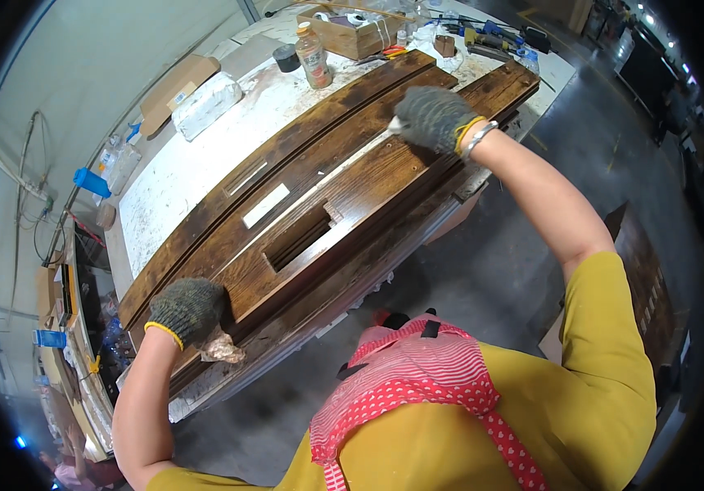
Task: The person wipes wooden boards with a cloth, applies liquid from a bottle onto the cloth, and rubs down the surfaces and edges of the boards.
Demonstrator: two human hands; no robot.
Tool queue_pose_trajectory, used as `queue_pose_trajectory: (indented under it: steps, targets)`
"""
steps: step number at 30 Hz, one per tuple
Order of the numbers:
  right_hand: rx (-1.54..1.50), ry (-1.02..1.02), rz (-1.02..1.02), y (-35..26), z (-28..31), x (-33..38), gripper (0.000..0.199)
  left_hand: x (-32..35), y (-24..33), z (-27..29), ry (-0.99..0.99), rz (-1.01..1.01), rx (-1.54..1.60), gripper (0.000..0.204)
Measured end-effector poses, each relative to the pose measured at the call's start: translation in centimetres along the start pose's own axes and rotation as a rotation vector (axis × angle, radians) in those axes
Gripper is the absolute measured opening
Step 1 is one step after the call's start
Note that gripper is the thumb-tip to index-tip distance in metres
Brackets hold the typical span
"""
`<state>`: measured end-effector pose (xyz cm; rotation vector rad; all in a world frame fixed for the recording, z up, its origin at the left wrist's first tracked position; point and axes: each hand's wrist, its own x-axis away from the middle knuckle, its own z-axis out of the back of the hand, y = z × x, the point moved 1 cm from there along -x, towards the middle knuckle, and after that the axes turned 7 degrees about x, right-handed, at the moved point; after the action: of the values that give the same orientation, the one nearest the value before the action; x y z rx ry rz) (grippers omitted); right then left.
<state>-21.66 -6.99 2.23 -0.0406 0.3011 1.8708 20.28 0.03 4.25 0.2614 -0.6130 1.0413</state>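
Observation:
Dark brown stained wooden panels (376,176) lie side by side across the table; the nearest has a rectangular cut-out. Toward the panels' left end, my left hand (188,313), in a dark grey knit glove with a yellow cuff, is closed on a crumpled, stained rag (221,348) hanging by the near edge. My right hand (432,119), gloved alike, is bent over the panels near their right end. Something small and whitish shows at its fingertips, too blurred to name. Pale rectangular openings show in the panels behind.
On the white worktable (180,180) stand a bottle with an orange cap (313,57), a black tape roll (286,58) and a white wrapped block (207,106). A wooden box (356,37) and several hand tools (495,41) lie at the back. A person (82,470) shows at lower left.

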Motion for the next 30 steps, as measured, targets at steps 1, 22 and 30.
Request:
queue_pose_trajectory:
  steps: [1, 22, 30]
  targets:
    - [-0.022, -0.027, -0.023, 0.5, -0.2, 0.1, 0.031, 0.1, 0.8, 0.9, -0.056, 0.007, -0.017, 0.017]
    - [-0.211, -0.001, 0.098, 3.2, 0.1, 0.0, 0.035, -5.1, 10.0, 9.5, 0.330, -0.380, -0.028, 0.021]
    - [0.152, -0.237, -0.048, 16.4, -2.4, -0.9, 0.030, -14.2, 18.2, 14.1, -0.017, -0.457, -0.030, 0.022]
